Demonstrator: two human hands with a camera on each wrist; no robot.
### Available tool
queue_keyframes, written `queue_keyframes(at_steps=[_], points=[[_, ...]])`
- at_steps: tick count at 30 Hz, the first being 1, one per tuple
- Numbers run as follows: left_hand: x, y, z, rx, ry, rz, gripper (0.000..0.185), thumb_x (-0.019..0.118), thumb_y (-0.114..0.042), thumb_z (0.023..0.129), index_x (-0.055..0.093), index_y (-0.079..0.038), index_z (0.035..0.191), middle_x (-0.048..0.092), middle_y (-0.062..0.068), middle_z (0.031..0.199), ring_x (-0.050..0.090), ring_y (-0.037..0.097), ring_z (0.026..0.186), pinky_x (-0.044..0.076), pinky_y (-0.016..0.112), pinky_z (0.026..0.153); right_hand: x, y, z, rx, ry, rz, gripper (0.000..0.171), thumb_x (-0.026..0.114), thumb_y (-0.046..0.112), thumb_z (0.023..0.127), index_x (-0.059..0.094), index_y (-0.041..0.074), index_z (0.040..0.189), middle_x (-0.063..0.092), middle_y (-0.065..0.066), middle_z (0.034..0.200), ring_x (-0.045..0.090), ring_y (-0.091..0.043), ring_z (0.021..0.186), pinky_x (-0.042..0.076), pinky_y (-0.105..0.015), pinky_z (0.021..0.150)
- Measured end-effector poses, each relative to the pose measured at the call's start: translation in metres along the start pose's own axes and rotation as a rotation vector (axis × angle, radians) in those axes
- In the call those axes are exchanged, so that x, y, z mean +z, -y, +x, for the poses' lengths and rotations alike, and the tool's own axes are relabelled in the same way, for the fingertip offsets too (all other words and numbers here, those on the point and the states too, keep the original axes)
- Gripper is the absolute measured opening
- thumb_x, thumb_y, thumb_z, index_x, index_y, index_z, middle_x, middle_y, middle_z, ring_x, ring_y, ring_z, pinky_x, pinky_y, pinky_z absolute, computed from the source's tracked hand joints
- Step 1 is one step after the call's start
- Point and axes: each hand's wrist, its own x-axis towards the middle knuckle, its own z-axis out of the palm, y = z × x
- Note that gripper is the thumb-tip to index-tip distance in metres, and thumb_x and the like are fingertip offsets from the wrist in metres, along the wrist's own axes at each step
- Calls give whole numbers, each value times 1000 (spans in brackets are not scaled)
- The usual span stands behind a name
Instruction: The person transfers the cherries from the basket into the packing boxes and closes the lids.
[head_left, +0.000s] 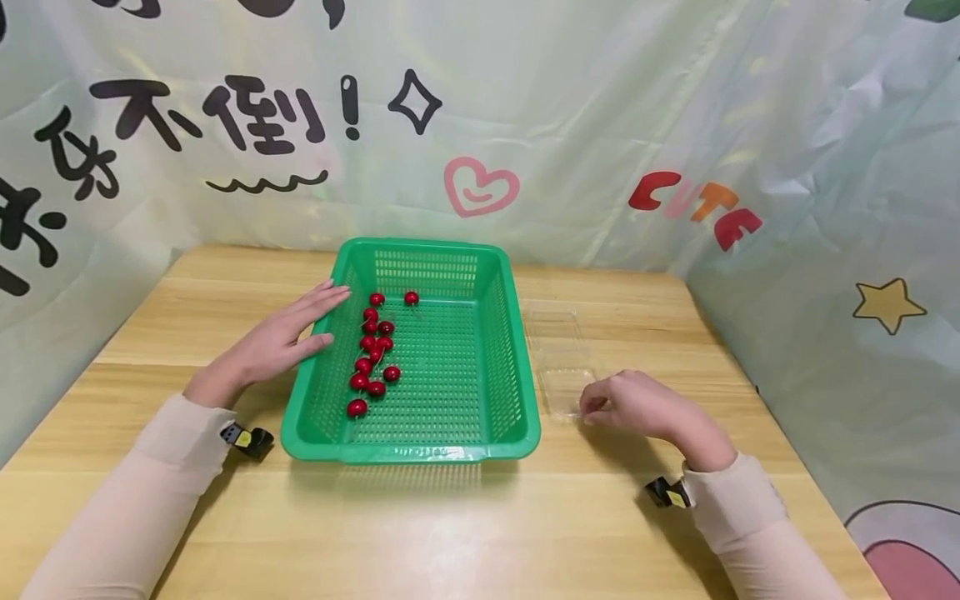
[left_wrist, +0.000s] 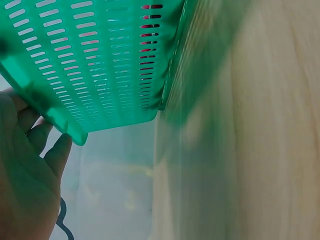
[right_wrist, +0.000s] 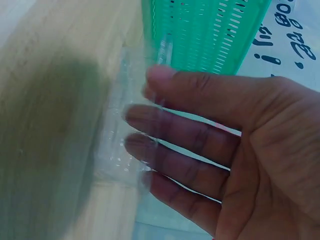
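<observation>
A green slotted basket (head_left: 420,454) stands mid-table with several red cherries (head_left: 372,350) strewn along its left side. My left hand (head_left: 322,317) lies flat with straight fingers against the basket's left wall, fingertips at the rim. The left wrist view shows the basket wall (left_wrist: 100,60) close above that hand (left_wrist: 45,150). To the right of the basket lies a clear plastic clamshell box (head_left: 558,342), opened out. My right hand (head_left: 600,407) pinches its near edge. In the right wrist view the fingers show through the clear plastic (right_wrist: 115,150), thumb on top, right hand (right_wrist: 150,107).
The wooden table (head_left: 465,533) is hemmed in by a pale printed curtain (head_left: 525,125) at the back and on both sides. The basket's side (right_wrist: 210,30) stands just beyond the clear box. Bare wood stretches in front of the basket.
</observation>
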Motion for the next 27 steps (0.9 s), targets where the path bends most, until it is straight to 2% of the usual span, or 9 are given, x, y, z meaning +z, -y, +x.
queue_keyframes(at_steps=[6, 10, 13, 19, 24, 27], points=[[0, -1, 0, -3, 1, -4, 62, 57, -21, 98, 32, -12, 154, 25, 12, 159, 12, 30, 148, 22, 67, 109, -16, 12, -2, -20, -143, -84, 31, 73, 27, 89, 70, 8, 113, 70, -3, 110, 67, -25, 101, 53, -46, 86], [1, 0, -2, 7, -1, -4, 61, 56, -20, 98, 32, -10, 154, 26, 15, 158, 13, 33, 148, 21, 66, 109, -31, 20, 4, -75, -218, -124, 35, 74, 27, 88, 68, 8, 116, 69, -5, 111, 66, -26, 101, 53, -47, 86], [2, 0, -3, 8, 9, -4, 61, 56, -20, 99, 32, -9, 154, 26, 16, 158, 13, 32, 148, 21, 66, 110, -43, 28, 11, -117, -242, -150, 37, 75, 27, 87, 67, 7, 117, 69, -5, 111, 67, -25, 99, 54, -46, 85], [2, -3, 0, -3, 17, -13, 60, 56, -21, 99, 33, -9, 153, 25, 15, 159, 11, 30, 148, 22, 67, 108, -66, 50, 34, -159, -255, -166, 42, 72, 32, 90, 64, 7, 123, 67, -6, 115, 64, -26, 105, 52, -46, 91], [0, -2, 3, 9, 9, -13, 60, 55, -21, 99, 33, -8, 153, 25, 16, 159, 11, 32, 148, 21, 67, 109, -87, 72, 61, -203, -297, -136, 46, 71, 31, 91, 61, 6, 128, 64, -9, 121, 62, -28, 110, 50, -48, 92], [-1, -2, 2, 17, 3, -14, 60, 55, -21, 99, 33, -8, 153, 26, 17, 158, 12, 33, 148, 21, 67, 109, -97, 84, 78, -197, -314, -107, 48, 69, 32, 92, 58, 7, 132, 62, -8, 125, 60, -26, 113, 49, -46, 94]])
